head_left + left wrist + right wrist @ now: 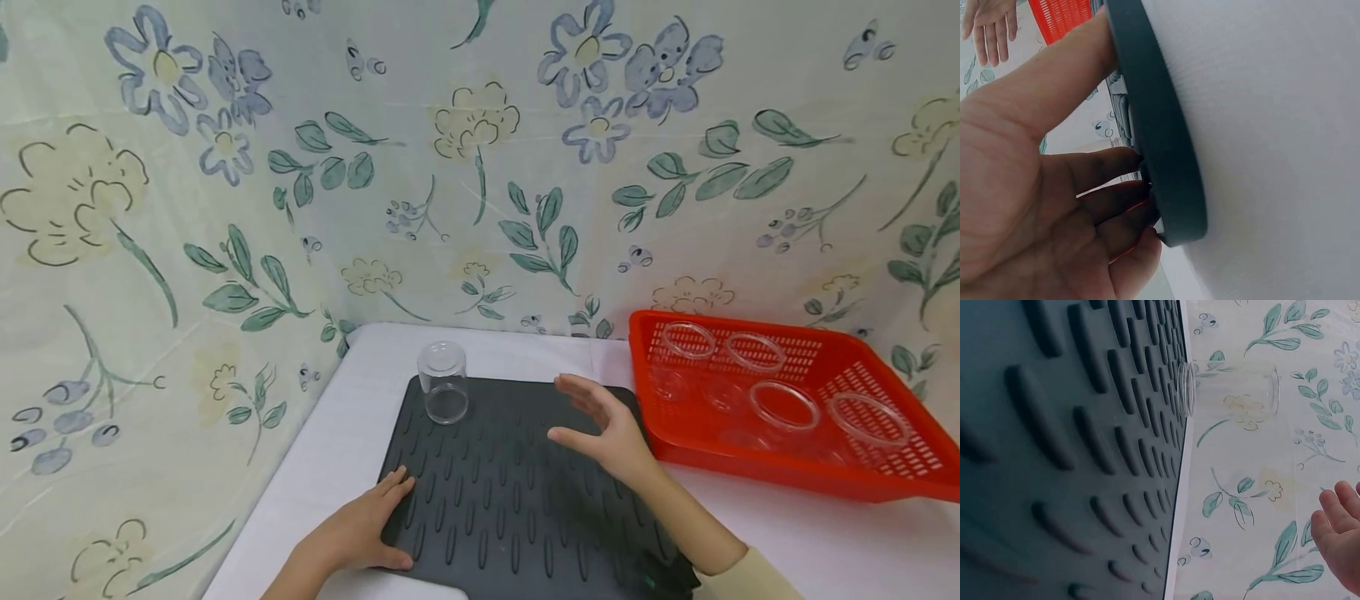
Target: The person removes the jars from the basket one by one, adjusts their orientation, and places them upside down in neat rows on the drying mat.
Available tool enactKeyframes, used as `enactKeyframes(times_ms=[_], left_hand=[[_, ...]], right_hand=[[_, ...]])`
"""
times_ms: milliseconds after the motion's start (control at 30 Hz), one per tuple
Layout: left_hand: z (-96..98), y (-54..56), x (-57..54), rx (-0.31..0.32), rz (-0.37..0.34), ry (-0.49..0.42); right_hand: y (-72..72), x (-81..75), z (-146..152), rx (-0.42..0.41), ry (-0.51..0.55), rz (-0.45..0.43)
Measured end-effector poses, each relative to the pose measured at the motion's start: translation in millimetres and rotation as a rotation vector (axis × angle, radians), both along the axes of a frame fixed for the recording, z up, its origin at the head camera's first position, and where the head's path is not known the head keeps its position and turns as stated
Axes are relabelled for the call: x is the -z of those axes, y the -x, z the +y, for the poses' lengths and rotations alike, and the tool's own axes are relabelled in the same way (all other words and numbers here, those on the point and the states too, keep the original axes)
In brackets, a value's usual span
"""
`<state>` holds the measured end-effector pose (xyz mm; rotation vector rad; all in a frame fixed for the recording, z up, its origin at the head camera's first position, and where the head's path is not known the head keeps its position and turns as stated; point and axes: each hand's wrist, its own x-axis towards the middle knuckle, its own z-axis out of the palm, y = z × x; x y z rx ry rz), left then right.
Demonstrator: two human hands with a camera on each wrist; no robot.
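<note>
A dark grey ribbed drying mat [517, 450] lies on the white-covered table. My left hand [360, 525] rests at the mat's left edge, fingertips and thumb touching the rim with the fingers spread. In the left wrist view the thumb and fingertips meet the mat's raised edge [1163, 156]. My right hand [603, 425] hovers over the mat's right half, holding nothing, thumb apart from the loosely bent fingers. A clear drinking glass [444, 383] stands at the mat's far left corner, seemingly mouth down. The right wrist view shows this glass [1235, 390] beyond rows of ribs.
A red plastic basket [757, 479] stands right of the mat, close to my right forearm. Several clear glasses [783, 406] sit inside it. A white rounded edge [397, 587] shows at the mat's near left corner. Flowered cloth [480, 183] hangs behind the table.
</note>
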<state>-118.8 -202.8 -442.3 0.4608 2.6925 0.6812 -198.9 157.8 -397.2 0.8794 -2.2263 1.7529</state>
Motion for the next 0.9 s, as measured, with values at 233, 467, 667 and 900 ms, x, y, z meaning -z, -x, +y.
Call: enactKeyframes(times_ms=[233,467,667,900], left_hand=[[0.4,0.5,1.3,0.008,-0.005,-0.007],[-0.7,-0.5,3.1,0.009,-0.01,-0.015],[-2.4,-0.9,3.3,0.007,-0.007,-0.02],[-1.4,0.3,1.1,0.011,-0.009,-0.024]], right_hand=[[-13.6,-1.1,21.8,0.074,-0.011,0.025],[-22.3,-3.5,42.9,0.124,-0.032,0.018],[-27.9,-10.4,63.6,0.208,-0.046,0.001],[-31.1,-18.7,92.5,0.362,-0.11,0.016]])
